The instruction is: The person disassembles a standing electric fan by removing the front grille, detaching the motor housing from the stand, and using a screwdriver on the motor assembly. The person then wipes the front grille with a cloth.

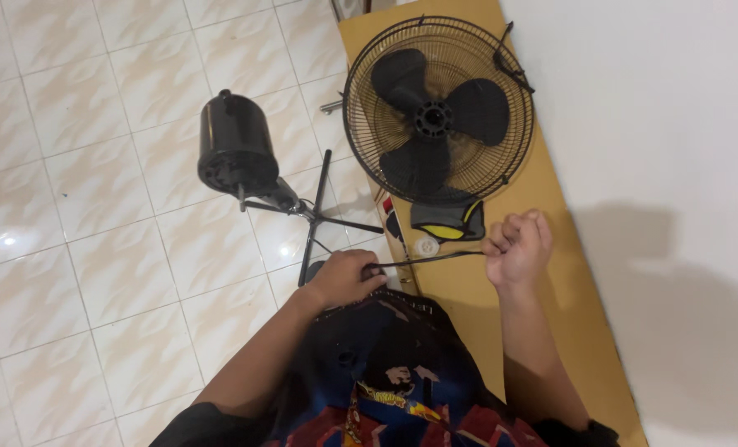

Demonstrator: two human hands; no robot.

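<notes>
The person's printed shirt [394, 389] fills the bottom of the view, nearest the camera. Just above it, both hands pull a thin black strap [431, 259] taut between them. The left hand [346, 277] is clenched on one end, over the floor [96, 207] just off the edge of the board [468, 290]. The right hand [518, 247] is fisted around the other end, over the board. The strap runs nearly level, close below the grille [439, 108].

The grille lies flat on the board with 3 black blades [435, 116] inside it. A small clear cap [426, 246] and a dark pouch with yellow trim [450, 220] sit at its near rim. Left of the grille, on the floor, the motor [235, 147] stands on its stand [315, 217], apart from the blades.

The step in hand looks like straightening the strap. Any next move with it calls for a firm grip at both ends and even tension.
</notes>
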